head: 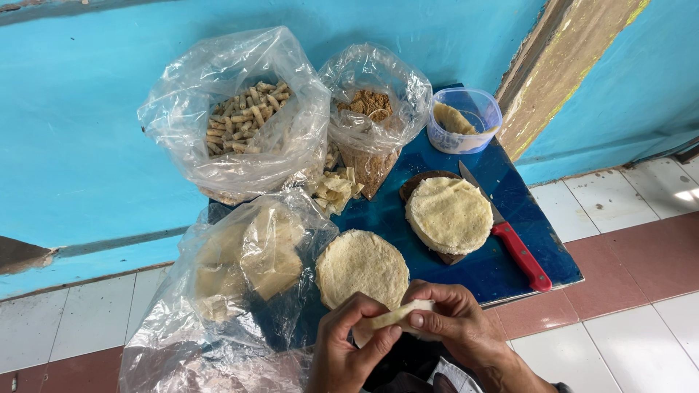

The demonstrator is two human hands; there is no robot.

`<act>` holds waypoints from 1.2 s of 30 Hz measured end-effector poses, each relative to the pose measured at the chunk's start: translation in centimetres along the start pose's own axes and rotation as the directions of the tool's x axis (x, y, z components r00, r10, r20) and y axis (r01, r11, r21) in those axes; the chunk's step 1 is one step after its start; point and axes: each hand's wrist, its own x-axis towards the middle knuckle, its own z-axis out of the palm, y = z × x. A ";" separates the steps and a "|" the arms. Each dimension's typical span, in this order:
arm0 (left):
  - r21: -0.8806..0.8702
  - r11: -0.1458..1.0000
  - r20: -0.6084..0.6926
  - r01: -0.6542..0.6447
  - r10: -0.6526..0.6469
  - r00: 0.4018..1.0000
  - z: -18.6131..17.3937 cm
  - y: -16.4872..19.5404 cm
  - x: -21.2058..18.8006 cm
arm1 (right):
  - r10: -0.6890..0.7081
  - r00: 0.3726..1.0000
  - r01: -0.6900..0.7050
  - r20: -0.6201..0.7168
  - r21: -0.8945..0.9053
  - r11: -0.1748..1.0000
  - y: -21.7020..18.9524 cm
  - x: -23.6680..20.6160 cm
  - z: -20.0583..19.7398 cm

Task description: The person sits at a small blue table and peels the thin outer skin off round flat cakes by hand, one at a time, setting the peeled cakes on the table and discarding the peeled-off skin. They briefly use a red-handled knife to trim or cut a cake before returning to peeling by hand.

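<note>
Left hand (348, 349): I see it pinching one end of a thin, pale, soft rolled wrapper sheet (393, 318).
Right hand (455, 320): it grips the same sheet from the other side, fingers curled over it, low at the front edge of the glossy blue bench (502, 266).
Stacks: a round, matte, grainy pile of wrappers (362, 267) lies just above my hands; another (448, 214) rests on a dark board.
Knife: a red-handled steel knife (507, 229) lies beside that board.
Bags: crinkled clear plastic bags hold finished rolls (244, 116) and brown crumbly filling (368, 109).
</note>
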 end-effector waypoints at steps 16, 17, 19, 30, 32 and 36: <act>0.573 0.700 -0.113 -0.426 0.583 0.805 1.2 2.3 0.4 | -0.363 0.930 0.300 0.064 -0.704 0.644 -2.6 -1.5 2.8; 0.529 0.736 -0.122 -0.422 0.559 0.820 1.2 2.4 0.5 | -0.419 0.900 0.352 0.122 -0.770 0.532 -2.7 -1.5 2.8; 0.439 0.798 -0.135 -0.412 0.512 0.849 1.2 2.5 0.6 | -0.426 0.900 0.340 0.095 -0.764 0.548 -2.6 -1.7 3.1; 0.187 0.974 -0.034 -0.128 0.137 0.990 -0.4 2.8 1.0 | -0.275 0.945 0.315 0.178 -0.721 0.617 -4.3 -1.4 2.5; 0.200 0.969 -0.028 -0.142 0.151 0.988 -0.4 2.9 1.1 | -0.192 0.974 0.221 0.118 -0.677 0.702 -4.5 -1.3 2.4; 0.230 0.961 -0.024 -0.156 0.166 0.986 -0.2 3.0 1.0 | -0.146 0.985 0.170 0.091 -0.669 0.724 -4.7 -1.3 2.3</act>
